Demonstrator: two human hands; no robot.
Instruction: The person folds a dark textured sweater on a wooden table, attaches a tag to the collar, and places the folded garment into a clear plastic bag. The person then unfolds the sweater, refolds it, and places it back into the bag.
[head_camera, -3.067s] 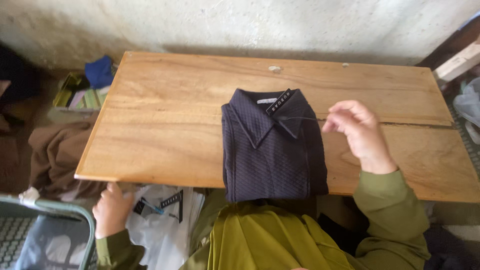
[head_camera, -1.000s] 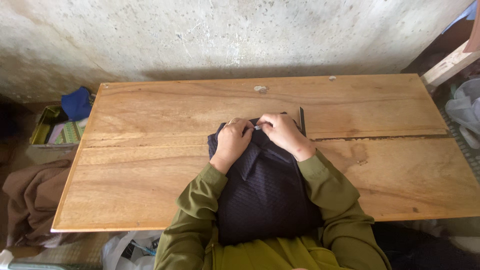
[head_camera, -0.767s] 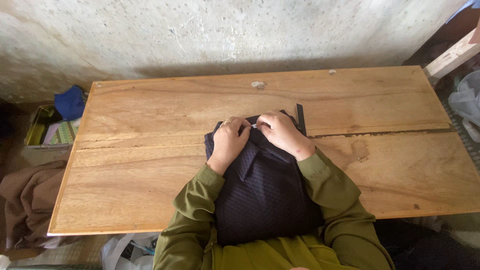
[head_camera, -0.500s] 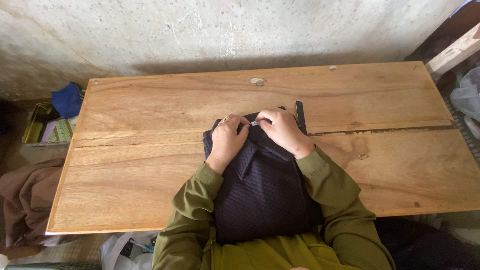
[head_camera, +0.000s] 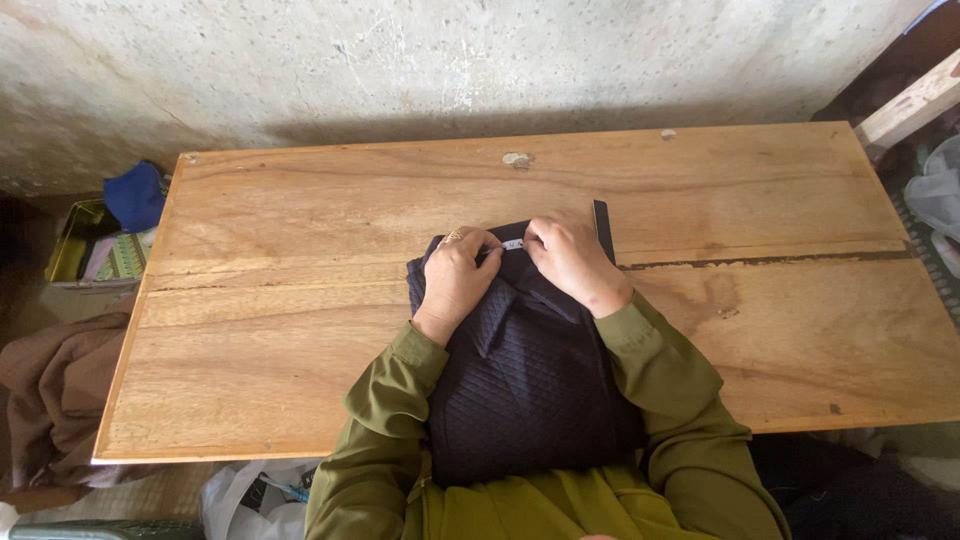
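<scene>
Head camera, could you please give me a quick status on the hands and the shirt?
Both hands, left hand and right hand, pinching the collar of the folded dark shirt. Shirt flat on the wooden table. Thin dark strip beside right hand; nothing blocking.

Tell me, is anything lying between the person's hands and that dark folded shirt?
Nothing visible. The left hand and right hand both rest directly on the collar end of the dark shirt, which lies on the wooden table.
</scene>
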